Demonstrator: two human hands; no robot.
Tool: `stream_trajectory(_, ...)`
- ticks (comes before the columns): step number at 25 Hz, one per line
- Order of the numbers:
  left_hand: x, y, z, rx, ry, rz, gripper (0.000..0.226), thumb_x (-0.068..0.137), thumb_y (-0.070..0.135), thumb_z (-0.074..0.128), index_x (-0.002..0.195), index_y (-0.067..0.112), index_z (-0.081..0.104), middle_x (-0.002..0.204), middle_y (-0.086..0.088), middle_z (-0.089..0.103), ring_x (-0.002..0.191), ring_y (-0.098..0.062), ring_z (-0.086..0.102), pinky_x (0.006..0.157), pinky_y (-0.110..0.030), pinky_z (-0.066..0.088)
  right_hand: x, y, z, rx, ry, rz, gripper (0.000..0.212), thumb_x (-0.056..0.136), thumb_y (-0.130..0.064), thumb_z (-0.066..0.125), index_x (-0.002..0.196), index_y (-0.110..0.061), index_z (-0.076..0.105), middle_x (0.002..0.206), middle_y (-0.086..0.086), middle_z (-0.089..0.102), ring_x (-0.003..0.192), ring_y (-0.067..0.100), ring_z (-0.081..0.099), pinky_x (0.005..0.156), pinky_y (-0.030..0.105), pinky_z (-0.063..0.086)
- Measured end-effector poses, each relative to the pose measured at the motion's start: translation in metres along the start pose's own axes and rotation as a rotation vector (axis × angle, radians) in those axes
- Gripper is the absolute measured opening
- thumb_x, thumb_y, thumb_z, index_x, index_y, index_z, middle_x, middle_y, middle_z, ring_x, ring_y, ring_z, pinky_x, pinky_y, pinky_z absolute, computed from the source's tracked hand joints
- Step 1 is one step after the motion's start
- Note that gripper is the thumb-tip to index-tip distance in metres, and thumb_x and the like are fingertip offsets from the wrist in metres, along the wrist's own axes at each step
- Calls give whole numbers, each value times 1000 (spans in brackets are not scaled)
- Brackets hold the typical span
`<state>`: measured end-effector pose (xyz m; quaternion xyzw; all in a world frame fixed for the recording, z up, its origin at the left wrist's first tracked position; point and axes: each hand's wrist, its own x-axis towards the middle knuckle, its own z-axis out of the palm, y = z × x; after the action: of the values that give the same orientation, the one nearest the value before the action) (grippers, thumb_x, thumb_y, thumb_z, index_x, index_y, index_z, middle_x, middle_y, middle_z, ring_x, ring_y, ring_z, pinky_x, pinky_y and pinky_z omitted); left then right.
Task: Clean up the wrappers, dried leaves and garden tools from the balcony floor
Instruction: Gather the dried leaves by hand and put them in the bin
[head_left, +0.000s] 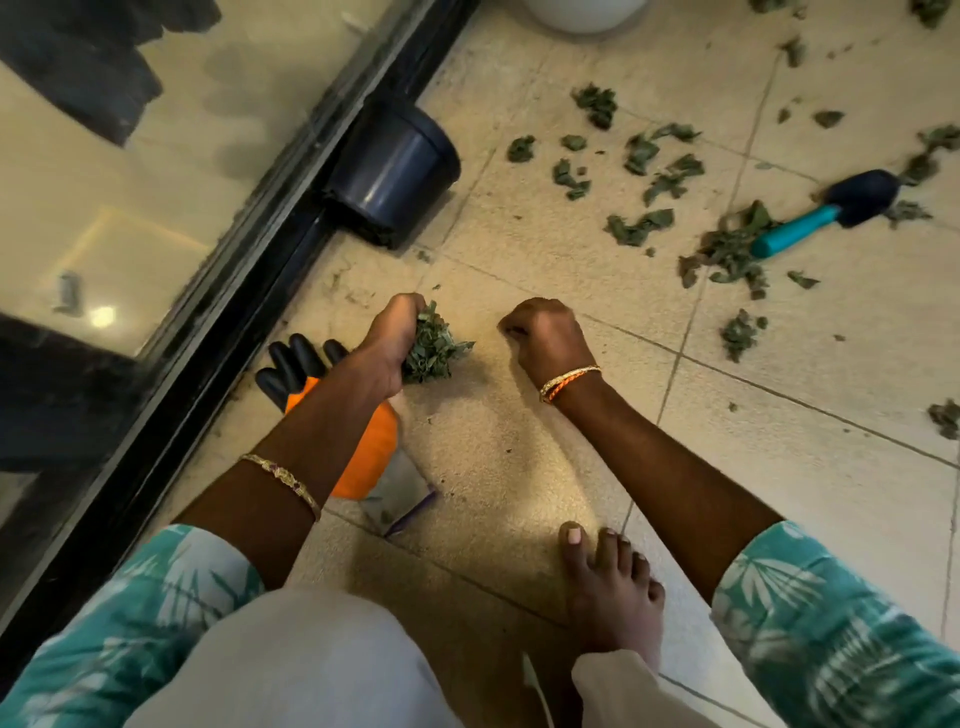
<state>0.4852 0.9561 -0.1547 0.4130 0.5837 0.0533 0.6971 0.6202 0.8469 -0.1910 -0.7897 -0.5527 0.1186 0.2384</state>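
Our left hand (388, 343) clutches a bunch of dried green leaves (432, 347), fingers curled tight. Our right hand (545, 338), just beside the bunch, is fisted; we cannot tell if it holds anything. The leaves look crumpled.

Beige tiled balcony floor (519, 467), bounded on the left by a black door track. Strewn with dried leaves (665, 176) towards the far right. Among them, a teal-handled trowel (826, 213). Against the left edge, a tipped dark pot (395, 171); nearer, an orange-and-black glove (311, 374) beside a wrapper (405, 493).
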Motion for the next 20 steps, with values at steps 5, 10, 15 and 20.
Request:
stream_trajectory(5, -10, 4, 56, 19, -147, -26, 29, 88, 24, 35, 63, 16, 47, 46, 1, 53, 37, -17, 56, 51, -25, 45, -38, 60, -78, 333, 370, 515, 20, 80, 3, 60, 91, -6, 73, 90, 10, 72, 83, 16, 65, 77, 13, 44)
stream_trajectory(10, -15, -4, 108, 73, -225, -52, 26, 88, 25, 38, 67, 15, 50, 46, 0, 55, 47, -21, 58, 54, -28, 48, -79, 141, -126, 128, 511, 762, 28, 85, 2, 49, 102, -5, 69, 102, 18, 69, 96, 29, 63, 85, 20, 41)
stream_trajectory(15, -16, -10, 134, 128, -270, -73, 28, 87, 26, 39, 65, 14, 52, 47, 0, 56, 49, -21, 56, 57, -29, 46, -84, 169, -117, -12, 68, 698, 52, 82, -25, 48, 131, -8, 51, 136, 24, 42, 126, 38, 39, 107, 37, 30)
stream_trajectory(20, -16, -15, 146, 147, -284, -86, 28, 88, 24, 39, 64, 15, 51, 44, 1, 56, 43, -18, 56, 61, -31, 46, -109, 145, -81, -183, -25, 423, 70, 77, -41, 36, 135, -4, 45, 140, 27, 36, 127, 47, 34, 105, 55, 33)
